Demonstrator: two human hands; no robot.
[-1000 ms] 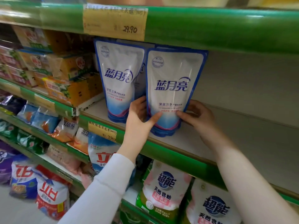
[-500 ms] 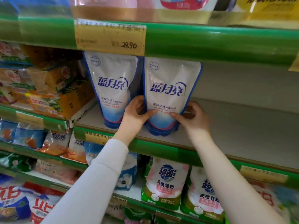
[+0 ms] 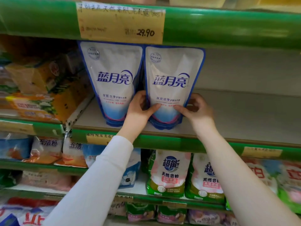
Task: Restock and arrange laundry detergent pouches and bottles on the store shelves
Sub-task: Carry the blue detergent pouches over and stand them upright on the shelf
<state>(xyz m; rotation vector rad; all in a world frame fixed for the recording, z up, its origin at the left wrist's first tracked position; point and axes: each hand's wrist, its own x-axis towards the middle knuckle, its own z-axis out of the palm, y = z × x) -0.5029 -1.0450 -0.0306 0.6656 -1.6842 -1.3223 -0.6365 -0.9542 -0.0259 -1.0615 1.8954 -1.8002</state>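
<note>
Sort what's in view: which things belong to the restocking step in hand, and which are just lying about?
In the job: held pouch, gripped low by left hand and right hand; matching pouch beside it; shelf under both.
Lying about: price label; yellow boxes at left; green powder bags below.

Green-edged shelves carry a yellow price label before a pale, perhaps grey, back panel.

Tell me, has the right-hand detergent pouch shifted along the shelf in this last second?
No. The right pouch stands as before, close beside the left pouch near the front edge of the shelf; only the camera moved.
</note>
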